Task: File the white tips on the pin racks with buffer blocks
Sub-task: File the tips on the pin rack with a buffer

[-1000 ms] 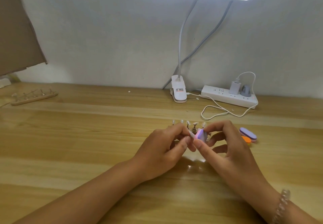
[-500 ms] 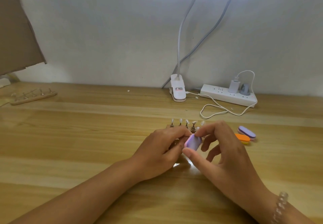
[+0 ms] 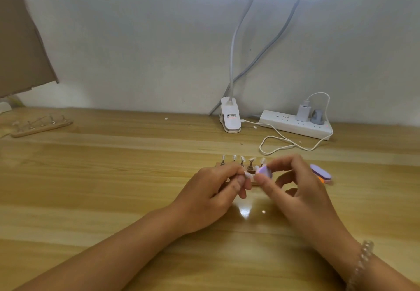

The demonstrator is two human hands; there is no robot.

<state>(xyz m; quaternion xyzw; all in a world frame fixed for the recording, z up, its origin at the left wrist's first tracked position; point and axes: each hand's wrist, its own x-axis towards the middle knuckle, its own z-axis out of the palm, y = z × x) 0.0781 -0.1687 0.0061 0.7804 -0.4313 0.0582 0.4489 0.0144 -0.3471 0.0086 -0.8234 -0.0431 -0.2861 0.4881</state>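
On the desk (image 3: 113, 188), the left hand (image 3: 211, 190) pinches one white tip (image 3: 248, 175) in curled fingers (image 3: 230, 170) against one purple buffer block (image 3: 263, 170) gripped by the right hand (image 3: 295, 190), before a five-pin rack (image 3: 251, 169), a second rack (image 3: 41, 126) far left, two spare blocks (image 3: 320, 173) right.

Nothing legible is showing from where I'm standing. The white lamp clamp (image 3: 227, 105) at the back of the tabletop (image 3: 113, 177) is carrying a small label (image 3: 231, 116) with dark print above an orange band, but the characters are coming out too small and blurred to read.
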